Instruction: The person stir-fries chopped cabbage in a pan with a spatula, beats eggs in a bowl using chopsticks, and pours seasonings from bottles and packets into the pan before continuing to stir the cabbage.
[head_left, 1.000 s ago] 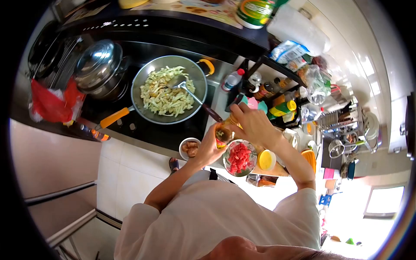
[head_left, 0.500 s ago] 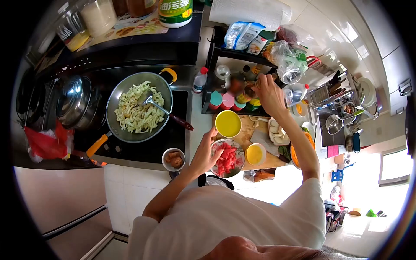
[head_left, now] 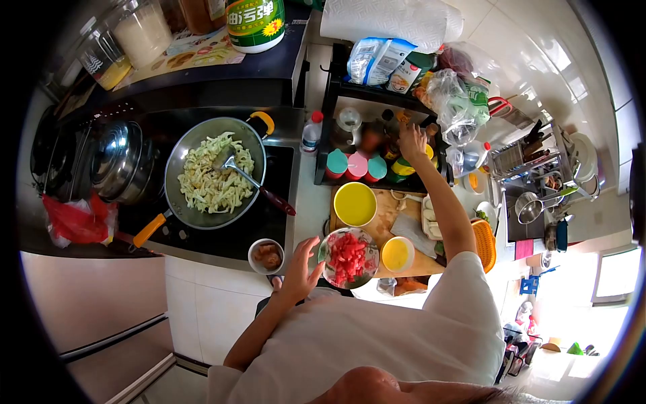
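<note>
Hanging among the bottles of the black rack, the right hand is pointing its bent fingers downward; whether they are gripping a bottle cannot be told. Lidded jars are standing in the rack to its left, and bags are lying on the shelf above and beyond it.

The left hand is holding nothing visible, its fingers parting loosely near the rim of the plate. Red pieces are lying in the plate, just right of that hand. On its other side, a small bowl is holding brown chunks. Farther left and beyond, a pan is sitting on the stove, with pale shreds lying inside and a spatula resting among them.

Between the two hands, a yellow bowl is standing at the edge of the board; nearer, a cup is standing right of the plate. An orange basket is resting beside the right arm.
</note>
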`<move>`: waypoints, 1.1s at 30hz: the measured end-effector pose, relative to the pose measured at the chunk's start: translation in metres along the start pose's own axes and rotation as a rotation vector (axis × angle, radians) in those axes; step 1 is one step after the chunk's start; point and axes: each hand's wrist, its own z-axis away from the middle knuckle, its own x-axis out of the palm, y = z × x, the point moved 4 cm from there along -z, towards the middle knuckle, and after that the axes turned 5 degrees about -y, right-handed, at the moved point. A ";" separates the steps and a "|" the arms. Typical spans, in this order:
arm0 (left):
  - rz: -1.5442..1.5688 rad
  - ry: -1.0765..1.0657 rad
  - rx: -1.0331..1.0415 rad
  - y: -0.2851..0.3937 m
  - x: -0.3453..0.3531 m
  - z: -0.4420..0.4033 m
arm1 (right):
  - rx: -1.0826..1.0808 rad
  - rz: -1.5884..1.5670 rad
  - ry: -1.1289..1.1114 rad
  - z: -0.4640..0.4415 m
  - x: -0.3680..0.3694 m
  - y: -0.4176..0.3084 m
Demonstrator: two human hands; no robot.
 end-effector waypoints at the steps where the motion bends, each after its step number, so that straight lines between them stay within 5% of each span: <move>1: -0.004 0.004 -0.009 -0.002 0.001 0.002 | -0.023 0.047 -0.027 -0.004 0.001 -0.001; 4: -0.011 -0.015 -0.028 0.000 0.003 0.004 | -0.123 -0.133 0.254 -0.018 -0.039 -0.021; 13: -0.028 -0.020 -0.002 0.004 -0.002 0.012 | 0.092 -0.383 -0.239 -0.041 -0.026 -0.041; 19: -0.033 -0.025 0.059 0.003 -0.012 0.014 | -0.232 -0.237 0.193 0.044 -0.073 -0.063; 22: 0.001 -0.024 0.094 0.007 -0.018 -0.005 | -0.395 -0.322 0.224 0.088 -0.152 -0.076; 30: -0.085 0.155 0.267 0.047 -0.025 -0.085 | -0.547 -0.756 -0.156 0.161 -0.304 -0.127; 33: 0.251 -0.081 0.080 0.042 -0.033 -0.068 | -0.579 -0.779 -0.226 0.173 -0.323 -0.160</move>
